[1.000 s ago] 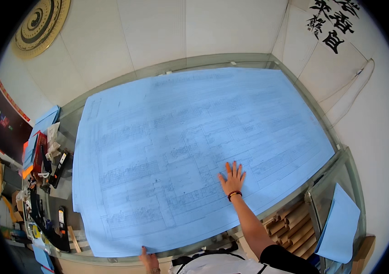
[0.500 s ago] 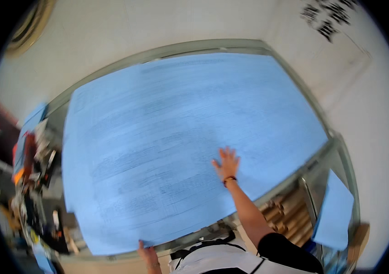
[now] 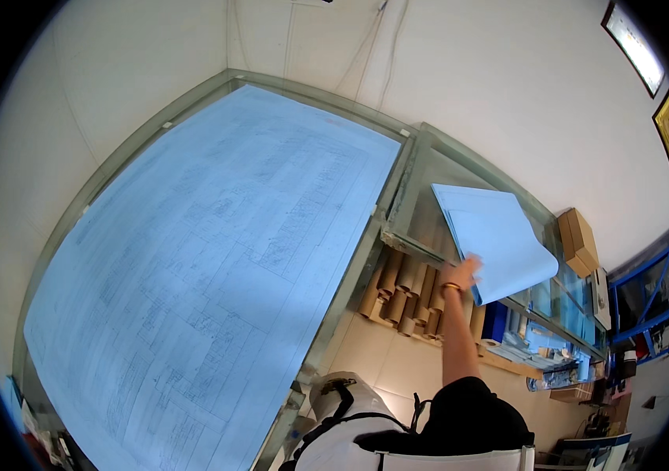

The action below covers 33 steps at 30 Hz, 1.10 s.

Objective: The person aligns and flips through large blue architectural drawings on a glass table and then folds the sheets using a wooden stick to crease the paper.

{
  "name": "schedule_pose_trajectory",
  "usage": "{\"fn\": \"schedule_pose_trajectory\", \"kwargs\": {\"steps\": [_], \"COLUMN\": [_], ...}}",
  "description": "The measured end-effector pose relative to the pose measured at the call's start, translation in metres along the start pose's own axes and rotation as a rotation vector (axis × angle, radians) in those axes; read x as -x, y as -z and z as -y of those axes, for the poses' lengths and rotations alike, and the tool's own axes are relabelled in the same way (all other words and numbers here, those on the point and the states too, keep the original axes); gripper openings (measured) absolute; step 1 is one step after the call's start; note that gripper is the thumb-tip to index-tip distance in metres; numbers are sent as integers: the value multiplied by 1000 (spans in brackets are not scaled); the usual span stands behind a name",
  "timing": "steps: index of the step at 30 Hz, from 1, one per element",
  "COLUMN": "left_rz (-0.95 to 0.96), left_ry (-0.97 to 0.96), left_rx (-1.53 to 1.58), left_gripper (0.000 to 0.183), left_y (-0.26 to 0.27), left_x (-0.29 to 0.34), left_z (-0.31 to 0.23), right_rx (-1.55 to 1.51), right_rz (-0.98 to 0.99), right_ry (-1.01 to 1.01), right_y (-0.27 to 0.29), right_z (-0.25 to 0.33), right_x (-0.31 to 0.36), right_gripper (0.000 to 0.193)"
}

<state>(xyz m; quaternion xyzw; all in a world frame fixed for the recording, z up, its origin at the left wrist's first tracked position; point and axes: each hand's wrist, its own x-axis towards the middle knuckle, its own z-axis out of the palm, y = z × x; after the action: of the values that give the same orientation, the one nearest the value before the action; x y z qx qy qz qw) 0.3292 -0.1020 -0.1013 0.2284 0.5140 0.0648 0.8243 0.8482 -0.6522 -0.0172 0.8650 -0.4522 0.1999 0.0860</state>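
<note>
A large blue drawing sheet (image 3: 193,259) with fine printed lines is spread flat over the big glass-topped table at the left. My right arm reaches out to the right. My right hand (image 3: 461,274), with a bracelet at its wrist, is at the near left edge of a folded stack of blue sheets (image 3: 499,235) on a smaller glass-topped table. Motion smears its fingers, so whether they grip the stack cannot be made out. My left hand is out of view.
Several brown cardboard tubes (image 3: 409,294) lie below the smaller table's glass (image 3: 428,177). A cardboard box (image 3: 577,242) stands beyond the folded stack. A blue metal frame (image 3: 652,294) is at the far right, and the big table's rim (image 3: 334,302) runs beside me.
My view has swung right. My right hand has left the large spread sheet and moved over to the folded stack. My left hand, earlier at the sheet's near edge, has gone out of view.
</note>
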Motion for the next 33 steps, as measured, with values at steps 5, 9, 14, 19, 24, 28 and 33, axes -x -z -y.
{"fn": "schedule_pose_trajectory", "kwargs": {"steps": [5, 9, 14, 19, 24, 28, 33], "left_rz": [181, 252, 378, 222, 438, 685, 935], "left_ry": [74, 80, -529, 11, -4, -55, -125], "left_rx": [-53, -147, -1198, -708, -923, -1072, -1123], "left_gripper": [30, 24, 30, 33, 35, 38, 41], "left_y": [-33, -88, -150, -208, -286, -380, -505], "left_x": [0, -14, -40, -61, -74, -66, -44], "left_z": [-15, -17, -18, -15, 14, 80, 196], "right_rx": [-613, -1010, -1063, -1182, -1033, -789, -602], "right_rz": [248, 157, 10, 321, 507, 531, 557], "right_ry": [-834, -733, -441, -321, -107, 107, 167], "right_y": [-33, -91, -110, -59, -13, -10, -42], "right_z": [-132, -158, -204, -288, -316, -311, -317], "right_x": [-70, -85, -97, -91, -122, -178, -227], "right_gripper": [82, 68, 59, 64, 70, 83, 92]}}
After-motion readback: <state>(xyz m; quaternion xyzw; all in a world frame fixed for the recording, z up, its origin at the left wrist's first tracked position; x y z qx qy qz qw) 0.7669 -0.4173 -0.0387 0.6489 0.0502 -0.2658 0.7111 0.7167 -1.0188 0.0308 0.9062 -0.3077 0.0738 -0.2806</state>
